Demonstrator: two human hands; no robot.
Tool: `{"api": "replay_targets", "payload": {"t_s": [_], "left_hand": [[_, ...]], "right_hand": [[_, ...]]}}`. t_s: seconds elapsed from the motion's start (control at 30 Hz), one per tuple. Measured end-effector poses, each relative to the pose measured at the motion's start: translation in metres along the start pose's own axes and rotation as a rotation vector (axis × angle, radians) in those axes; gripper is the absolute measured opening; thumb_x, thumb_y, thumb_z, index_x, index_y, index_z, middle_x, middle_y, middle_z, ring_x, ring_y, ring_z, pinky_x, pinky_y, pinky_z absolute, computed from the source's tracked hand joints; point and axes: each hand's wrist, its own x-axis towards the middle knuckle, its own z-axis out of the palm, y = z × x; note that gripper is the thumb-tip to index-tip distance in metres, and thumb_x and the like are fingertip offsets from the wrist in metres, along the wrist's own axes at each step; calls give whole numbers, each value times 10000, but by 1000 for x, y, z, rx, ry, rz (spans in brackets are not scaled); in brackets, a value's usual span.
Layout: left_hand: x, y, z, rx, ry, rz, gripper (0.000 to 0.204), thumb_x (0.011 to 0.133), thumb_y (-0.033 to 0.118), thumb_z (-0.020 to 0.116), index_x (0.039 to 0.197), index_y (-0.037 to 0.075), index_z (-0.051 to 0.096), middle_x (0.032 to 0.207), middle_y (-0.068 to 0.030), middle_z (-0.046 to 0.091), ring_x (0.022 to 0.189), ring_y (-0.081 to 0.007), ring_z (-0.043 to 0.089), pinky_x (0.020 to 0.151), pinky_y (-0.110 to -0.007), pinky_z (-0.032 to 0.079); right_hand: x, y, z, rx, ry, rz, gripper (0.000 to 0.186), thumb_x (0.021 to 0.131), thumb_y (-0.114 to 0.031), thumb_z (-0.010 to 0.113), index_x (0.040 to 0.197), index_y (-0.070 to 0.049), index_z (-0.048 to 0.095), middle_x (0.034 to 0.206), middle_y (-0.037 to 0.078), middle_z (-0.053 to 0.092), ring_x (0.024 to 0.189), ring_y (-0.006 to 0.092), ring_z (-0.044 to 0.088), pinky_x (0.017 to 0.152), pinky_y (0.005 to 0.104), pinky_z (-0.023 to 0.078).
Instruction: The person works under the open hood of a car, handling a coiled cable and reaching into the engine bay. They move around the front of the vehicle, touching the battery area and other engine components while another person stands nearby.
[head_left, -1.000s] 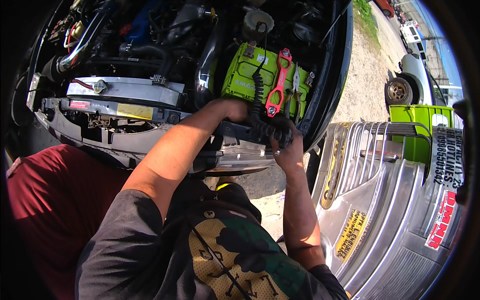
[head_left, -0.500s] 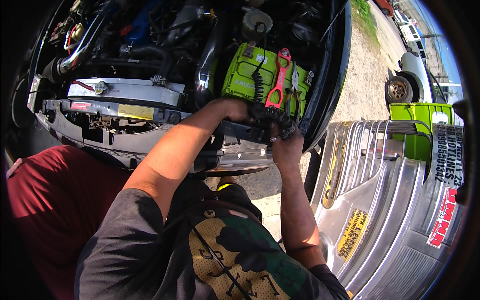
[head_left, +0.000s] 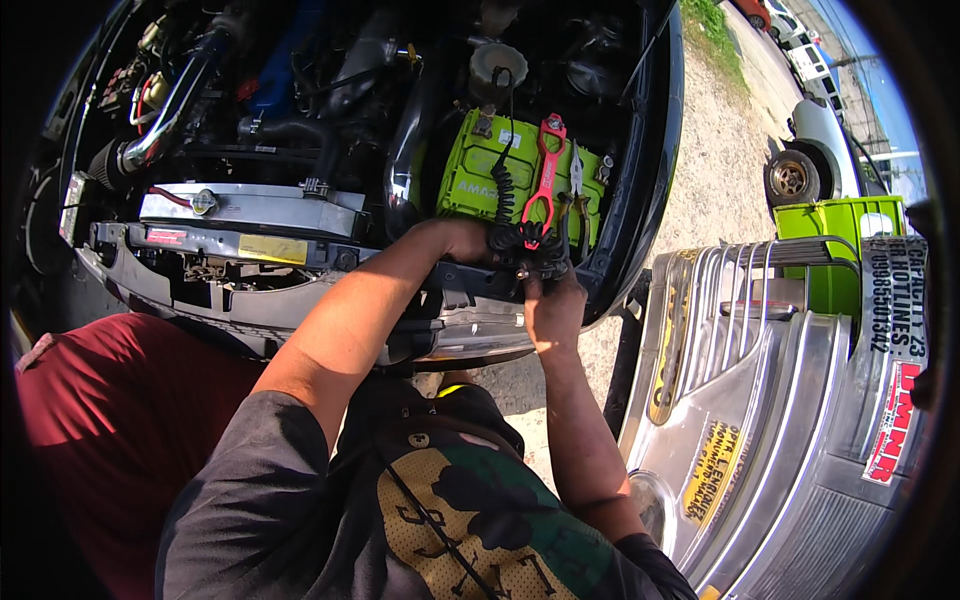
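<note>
At the near edge of the green battery point(head_left: 525, 165), the black coiled cable point(head_left: 504, 190) had drawn into a dark bunch; a second earlier its lower length had swung out in a thick loop over on the right, with the lower end of the red bracket point(head_left: 547, 180) clear of it. That bunch lay close against the bracket's lower end, so the slack seemed gathered between the two hands rather than hanging loose. The camera view had shifted a little too, while the bracket and the pliers point(head_left: 576, 182) still lay side by side on top of the battery, and the cable's thin upper part still arched in front of the pale round cap point(head_left: 492, 62) beyond it. The right hand point(head_left: 556, 305) was just below the bunch, thumb and fingers pointing up and apparently closed on the cable's lower end, though shadow blurred the exact contact. The left hand point(head_left: 463, 238) reached in from the other side, its fingertips lost in the dark by the coil, so I could not tell whether it gripped anything. Its forearm slanted up and rightward from a bent elbow held wide, whereas the right forearm rose more steeply, leaning leftward, bringing the hands near each other.
</note>
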Motion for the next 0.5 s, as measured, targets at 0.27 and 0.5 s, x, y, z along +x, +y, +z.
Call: {"api": "replay_targets", "payload": {"t_s": [0.27,0.5], "left_hand": [[-1,1,-2,53,-39,-105,461,1034,370,646,1422,120,661,1369,-202,714,1242,-336,682,1098,-429,497],[5,-13,1,39,-57,-51,484,1041,401,668,1458,156,646,1435,-152,693,1304,-308,651,1140,-420,476]], "right_hand": [[-1,12,7,-3,51,-21,259,864,-34,755,1111,-23,677,941,244,756,913,494,722,765,522,587],[-7,15,8,27,94,-59,262,853,-41,755,1089,-12,645,936,261,736,920,493,711,785,554,577]]}}
